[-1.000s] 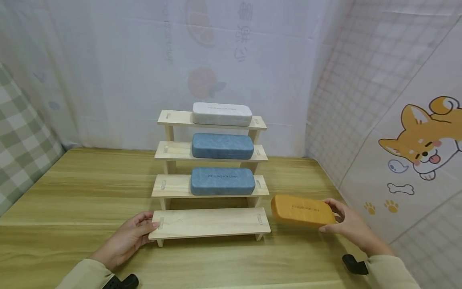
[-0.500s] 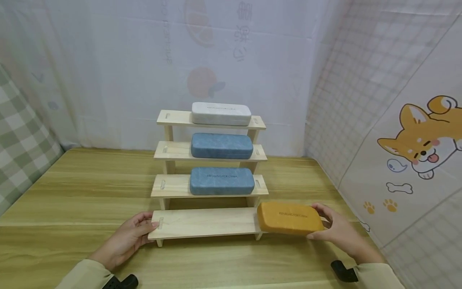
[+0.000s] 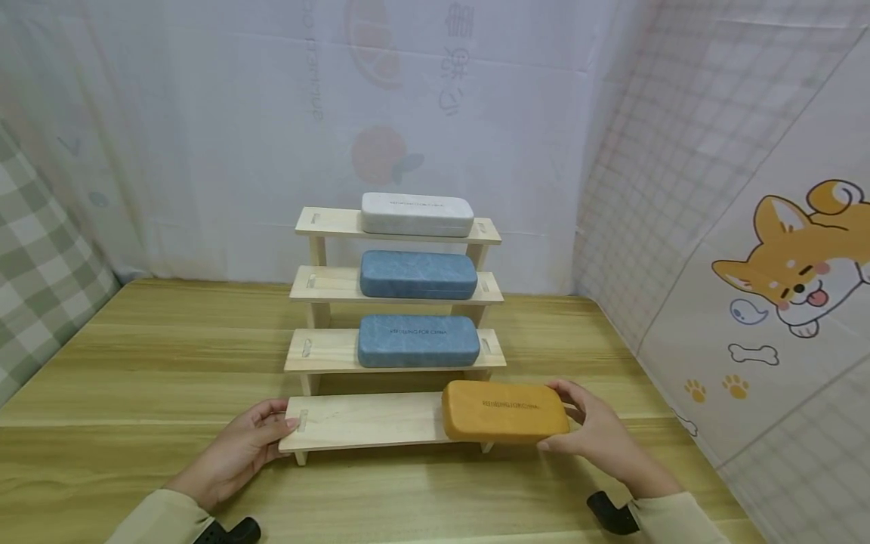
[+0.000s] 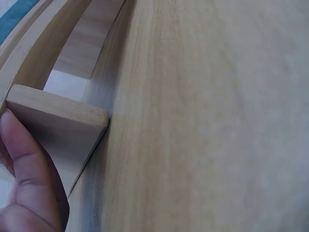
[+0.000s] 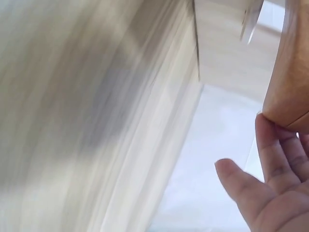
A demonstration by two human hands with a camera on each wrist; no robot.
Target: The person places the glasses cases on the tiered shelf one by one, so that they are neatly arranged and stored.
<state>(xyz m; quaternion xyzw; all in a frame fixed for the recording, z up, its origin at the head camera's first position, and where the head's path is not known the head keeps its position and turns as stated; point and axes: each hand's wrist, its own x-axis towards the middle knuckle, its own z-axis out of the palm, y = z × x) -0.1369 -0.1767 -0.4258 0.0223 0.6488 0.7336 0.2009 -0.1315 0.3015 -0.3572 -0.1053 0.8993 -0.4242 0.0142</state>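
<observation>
At the right part of the lowest tier, my right hand (image 3: 601, 438) holds an orange glasses case (image 3: 504, 412) by its right end, the case covering that part of the board. Whether its underside touches the board cannot be told. In the right wrist view, fingertips (image 5: 266, 126) touch the corner of the case (image 5: 292, 82). My left hand (image 3: 241, 449) grips the left end of the bottom shelf of a stepped wooden stand (image 3: 367, 419), thumb on top. A finger (image 4: 26, 154) lies against the stand's leg (image 4: 58, 111) in the left wrist view.
On the upper tiers sit a blue case (image 3: 418, 341), another blue case (image 3: 418, 274) and, at the top, a white case (image 3: 417, 214). The stand is on a wood-grain table (image 3: 170, 355). Cloth curtains (image 3: 238, 151) hang behind and at both sides.
My right hand has carried the orange glasses case leftward, from beside the stand to over the right part of the bottom shelf. My left hand has kept its place.
</observation>
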